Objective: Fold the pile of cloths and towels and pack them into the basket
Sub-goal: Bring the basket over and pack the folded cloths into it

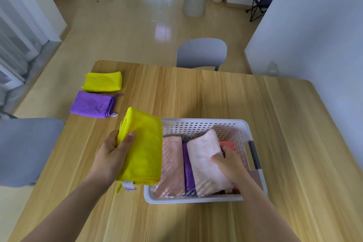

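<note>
The left hand (113,155) grips a folded yellow cloth (145,149), thumb on top, holding it above the left edge of the white basket (196,199). The right hand (229,165) reaches into the basket, its fingers curled over the side of a pale pink towel (204,161). That towel sits between a purple cloth (188,171) and a red cloth (227,144). A peach towel (172,165) lies leftmost. Farther left on the tabletop (275,133) rest a purple stack (92,104) and, beyond it, a second yellow cloth (103,81). A grey chair (202,52) stands behind.
</note>
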